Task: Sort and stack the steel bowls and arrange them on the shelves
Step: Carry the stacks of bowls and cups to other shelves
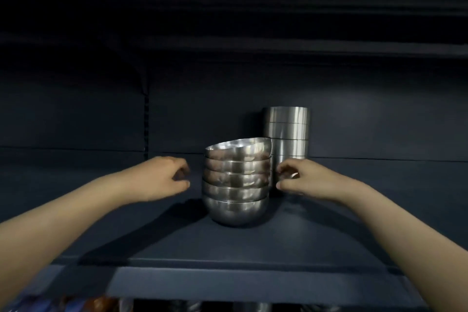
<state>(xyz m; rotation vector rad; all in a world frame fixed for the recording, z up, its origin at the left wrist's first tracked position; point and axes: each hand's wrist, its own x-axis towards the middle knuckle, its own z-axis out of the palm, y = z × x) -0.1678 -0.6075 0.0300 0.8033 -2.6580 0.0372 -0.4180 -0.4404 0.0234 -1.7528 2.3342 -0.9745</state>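
Note:
A stack of several round steel bowls (pixel 236 185) stands on the dark blue shelf (pixel 228 243), its top bowl tilted to the left. Behind it at the right rises a taller stack of straight-sided steel bowls (pixel 287 132). My left hand (pixel 164 177) hovers just left of the round stack, fingers loosely curled, holding nothing and a small gap away from the bowls. My right hand (pixel 298 177) is at the stack's right side, fingers curled with a ring showing; its fingertips lie close to the bowls, and contact cannot be told.
The shelf's front lip (pixel 240 284) runs across the bottom. Another shelf (pixel 253 48) hangs overhead. A slotted upright (pixel 146 119) divides the back panel at left. Blurred items show below the shelf at the bottom left (pixel 76 304).

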